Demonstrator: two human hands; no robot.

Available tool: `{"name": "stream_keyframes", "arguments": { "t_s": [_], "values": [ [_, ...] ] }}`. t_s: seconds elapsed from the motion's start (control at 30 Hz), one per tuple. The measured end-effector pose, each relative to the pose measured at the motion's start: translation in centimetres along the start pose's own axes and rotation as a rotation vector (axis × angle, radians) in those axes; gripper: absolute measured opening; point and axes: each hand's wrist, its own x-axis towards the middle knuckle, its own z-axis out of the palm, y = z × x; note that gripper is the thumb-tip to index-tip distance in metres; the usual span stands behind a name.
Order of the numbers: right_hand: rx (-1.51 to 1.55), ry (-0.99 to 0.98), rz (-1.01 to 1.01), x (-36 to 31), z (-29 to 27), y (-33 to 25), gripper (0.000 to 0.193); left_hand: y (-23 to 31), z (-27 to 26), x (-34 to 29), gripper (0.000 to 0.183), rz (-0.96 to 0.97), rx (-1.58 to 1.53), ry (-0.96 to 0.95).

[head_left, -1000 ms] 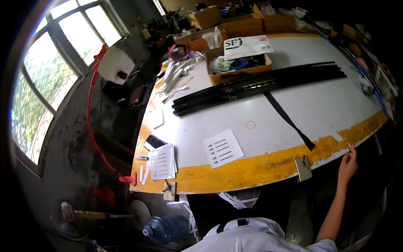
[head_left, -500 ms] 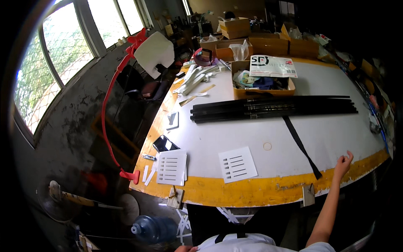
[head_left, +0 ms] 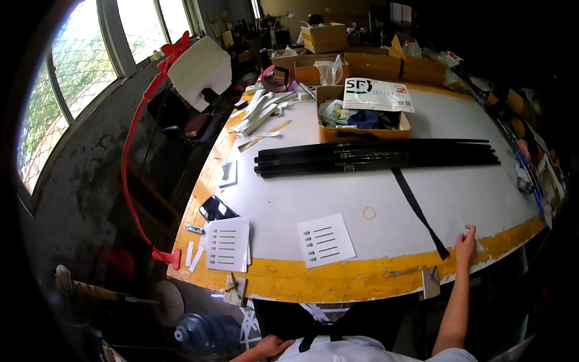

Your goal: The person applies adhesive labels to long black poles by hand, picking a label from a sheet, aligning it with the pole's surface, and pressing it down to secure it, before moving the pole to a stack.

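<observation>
My right hand (head_left: 465, 244) is over the yellow front edge of the table, to the right of the loose end of a black strap (head_left: 420, 211). Its fingers are curled together; a small pale patch shows beside them, and I cannot make out what they hold. At the lower edge, my left hand (head_left: 271, 346) rests against my white shirt, its fingers too unclear to read. Across the table lies a bundle of long black tubes (head_left: 374, 157), the strap running out from under it. A printed white sheet (head_left: 326, 240) lies nearer to me.
At the left are more printed sheets (head_left: 228, 244), a phone (head_left: 218, 209) and a red-armed lamp (head_left: 129, 163). Behind the tubes stands an open cardboard box (head_left: 362, 134) with a white mailing bag (head_left: 379, 95), beside white strips (head_left: 262, 113). Wooden blocks (head_left: 430, 283) sit at the front edge.
My right hand has come down closer to the table edge and its fingers have closed in. More of my left hand shows at the bottom. The whole view has shifted slightly.
</observation>
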Motion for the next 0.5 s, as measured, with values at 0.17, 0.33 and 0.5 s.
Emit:
{"name": "stream_keyframes", "arguments": {
  "t_s": [0.17, 0.33, 0.5],
  "values": [
    [-0.241, -0.073, -0.007, -0.1, -0.2, -0.4, 0.024, -3.4, 1.3, 2.2, 0.071, 0.001, 0.076, -0.032],
    [-0.290, -0.066, -0.050, 0.1, -0.2, -0.8, 0.022, -2.8, 1.2, 2.1, 0.067, 0.006, 0.050, -0.036],
    [-0.305, -0.070, -0.008, 0.1, -0.3, -0.7, 0.021, -1.9, 0.7, 1.9, 0.068, -0.059, 0.077, -0.068]
  ]
}}
